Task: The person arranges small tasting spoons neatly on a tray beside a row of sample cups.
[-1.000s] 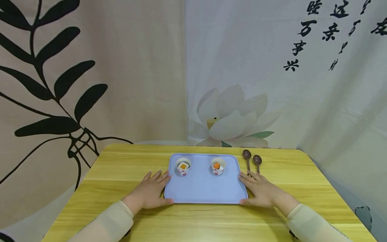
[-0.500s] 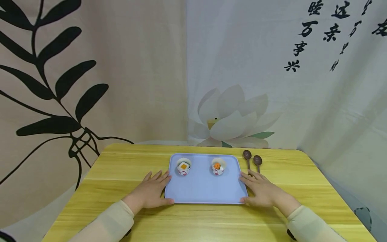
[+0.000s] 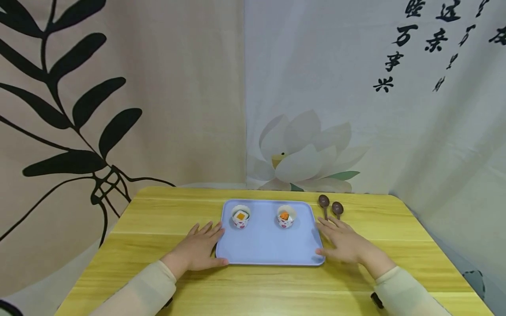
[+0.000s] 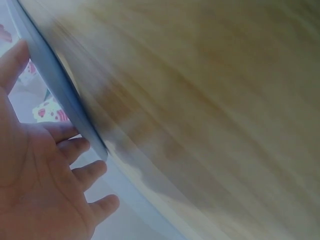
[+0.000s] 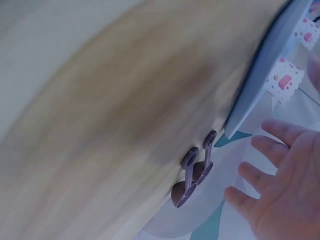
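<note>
A light blue tray (image 3: 261, 245) lies on the table, bearing two small patterned paper cups. The left cup (image 3: 240, 223) contains a white piece with an orange-yellow square on top; the right cup (image 3: 285, 222) contains something orange. My left hand (image 3: 195, 251) rests at the tray's left edge, fingers spread and fairly straight, touching the rim. My right hand (image 3: 349, 245) is beside the right edge, its fingers spread and holding nothing; in the right wrist view its fingers stand apart from the tray rim. Two brown spoons, one farther left (image 3: 323, 202) and one nearer right (image 3: 337, 209), lie just beyond its fingertips.
The yellow wood-grain table (image 3: 253, 289) has a patterned curtain (image 3: 189, 109) behind it, with dark leaves, a lotus and writing. Its back edge runs just beyond the tray and the spoons.
My right hand has lifted from the tray's right edge and shifted slightly up and right, toward the spoons, its fingers covering more of the handles. My left hand has stayed put.
</note>
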`<state>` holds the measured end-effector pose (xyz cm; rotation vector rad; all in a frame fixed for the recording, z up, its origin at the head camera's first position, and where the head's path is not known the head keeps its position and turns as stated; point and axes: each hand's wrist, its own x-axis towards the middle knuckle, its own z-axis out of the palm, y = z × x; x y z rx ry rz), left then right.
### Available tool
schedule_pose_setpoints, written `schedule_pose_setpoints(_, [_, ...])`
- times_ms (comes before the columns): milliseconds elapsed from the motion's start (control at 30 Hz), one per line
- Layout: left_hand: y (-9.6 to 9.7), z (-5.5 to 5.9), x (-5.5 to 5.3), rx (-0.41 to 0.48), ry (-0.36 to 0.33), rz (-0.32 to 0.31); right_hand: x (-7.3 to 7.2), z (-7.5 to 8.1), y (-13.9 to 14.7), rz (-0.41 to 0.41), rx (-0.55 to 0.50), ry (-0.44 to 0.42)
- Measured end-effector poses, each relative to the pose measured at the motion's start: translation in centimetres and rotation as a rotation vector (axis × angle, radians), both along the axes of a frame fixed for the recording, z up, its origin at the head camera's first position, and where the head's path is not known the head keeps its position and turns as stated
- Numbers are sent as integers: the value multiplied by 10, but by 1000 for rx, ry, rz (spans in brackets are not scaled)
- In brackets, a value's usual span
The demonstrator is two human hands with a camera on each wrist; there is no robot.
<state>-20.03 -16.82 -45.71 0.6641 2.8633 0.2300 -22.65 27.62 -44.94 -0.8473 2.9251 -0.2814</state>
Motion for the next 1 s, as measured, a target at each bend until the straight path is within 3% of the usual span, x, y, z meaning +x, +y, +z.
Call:
schedule_pose_setpoints(833, [0,-2,-2,-11,-1,-1,-19,19,19,-133,-226,-66])
schedule_pose_setpoints(1000, [0,-2,-2,-14,4,-4,-23,15,21,-162,-254,-80])
